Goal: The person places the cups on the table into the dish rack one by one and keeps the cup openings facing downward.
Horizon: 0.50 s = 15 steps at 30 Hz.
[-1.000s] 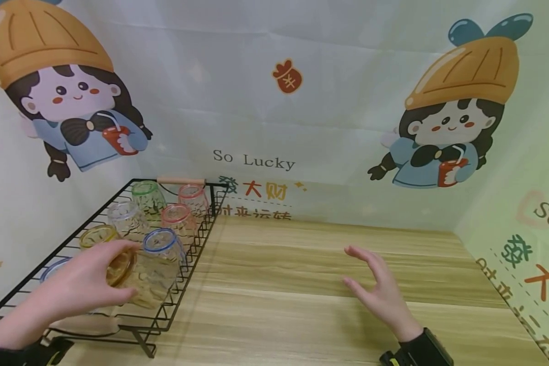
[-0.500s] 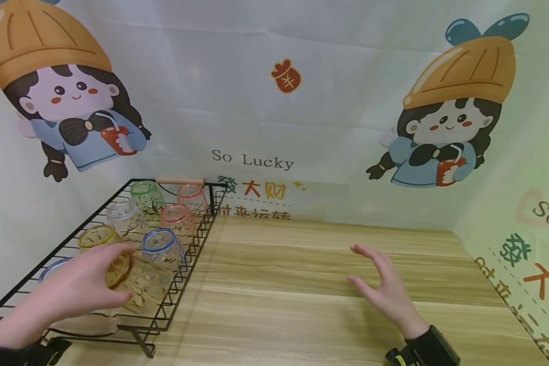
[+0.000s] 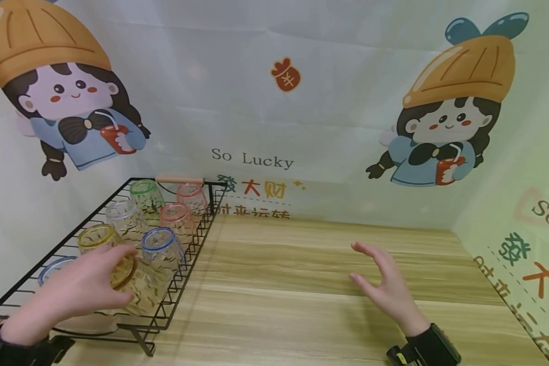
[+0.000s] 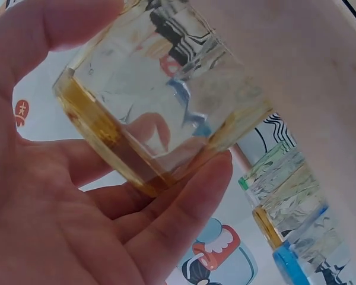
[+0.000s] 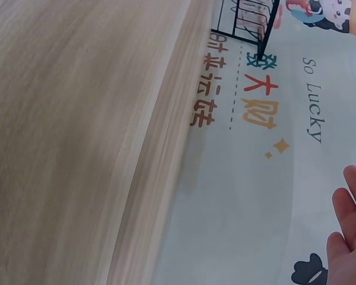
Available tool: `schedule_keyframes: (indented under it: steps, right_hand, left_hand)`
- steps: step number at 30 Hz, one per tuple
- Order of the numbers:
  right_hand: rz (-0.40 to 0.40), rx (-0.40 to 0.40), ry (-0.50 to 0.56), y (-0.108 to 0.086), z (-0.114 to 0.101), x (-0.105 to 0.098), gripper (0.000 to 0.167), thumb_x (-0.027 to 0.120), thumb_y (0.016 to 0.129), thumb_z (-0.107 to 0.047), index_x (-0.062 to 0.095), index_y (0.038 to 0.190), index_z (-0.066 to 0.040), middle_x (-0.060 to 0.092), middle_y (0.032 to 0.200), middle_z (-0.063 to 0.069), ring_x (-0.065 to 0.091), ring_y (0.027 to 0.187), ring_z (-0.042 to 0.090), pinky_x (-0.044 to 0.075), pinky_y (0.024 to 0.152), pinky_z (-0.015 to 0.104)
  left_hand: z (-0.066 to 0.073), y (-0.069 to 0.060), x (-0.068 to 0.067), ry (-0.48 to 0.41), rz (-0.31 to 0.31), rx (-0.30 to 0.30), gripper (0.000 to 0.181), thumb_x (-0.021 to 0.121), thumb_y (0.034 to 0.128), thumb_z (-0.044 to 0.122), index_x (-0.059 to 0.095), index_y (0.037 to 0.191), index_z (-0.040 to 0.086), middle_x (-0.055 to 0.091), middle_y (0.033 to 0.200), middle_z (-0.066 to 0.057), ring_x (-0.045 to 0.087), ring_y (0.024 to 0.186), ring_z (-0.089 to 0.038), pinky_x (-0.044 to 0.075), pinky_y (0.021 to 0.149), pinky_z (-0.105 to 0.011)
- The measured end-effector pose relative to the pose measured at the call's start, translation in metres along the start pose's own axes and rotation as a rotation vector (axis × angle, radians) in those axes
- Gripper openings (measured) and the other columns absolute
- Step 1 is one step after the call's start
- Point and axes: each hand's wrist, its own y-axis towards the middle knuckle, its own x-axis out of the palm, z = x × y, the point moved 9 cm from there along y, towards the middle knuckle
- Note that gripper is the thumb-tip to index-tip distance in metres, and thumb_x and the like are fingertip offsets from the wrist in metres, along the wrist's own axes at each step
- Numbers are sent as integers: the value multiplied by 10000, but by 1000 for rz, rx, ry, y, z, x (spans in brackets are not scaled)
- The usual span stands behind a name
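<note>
My left hand (image 3: pixel 80 284) holds a clear ridged glass tumbler (image 3: pixel 148 290) with an amber band at one end. The tumbler leans, its amber end toward my palm, at the near part of the black wire rack (image 3: pixel 148 345). In the left wrist view, thumb and fingers curve round the tumbler (image 4: pixel 160 101). Whether it touches the wires is hard to tell. Beside it on the rack stand a blue-ringed glass (image 3: pixel 162 249) and a yellow-ringed glass (image 3: pixel 96 236). Over the tabletop at the right, my right hand (image 3: pixel 386 290) holds nothing, fingers and thumb apart.
Farther back on the rack are a green-ringed glass (image 3: pixel 147 201), a clear glass (image 3: pixel 125 218) and two pink-ringed ones. Another blue-ringed glass (image 3: pixel 55 267) is partly behind my left hand. A printed cloth (image 3: pixel 329 168) backs the wooden table (image 3: pixel 274 305).
My right hand has shifted slightly to the right. My left hand keeps its hold on the amber-banded glass, with only a slight movement.
</note>
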Motion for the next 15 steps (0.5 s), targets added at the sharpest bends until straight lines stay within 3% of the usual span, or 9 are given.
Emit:
schedule_keyframes:
  steps: [15]
  right_hand:
    - [-81,62,-98,-2,15,8,633,810,765,0,535,1333,47,598,1314,154,521,1182,329,414,979,425]
  left_hand:
    - [-3,6,15,38,-30,-8,898,854,616,327,523,1344,-81,560,1245,-349,575,1058,-510,526,794,-641]
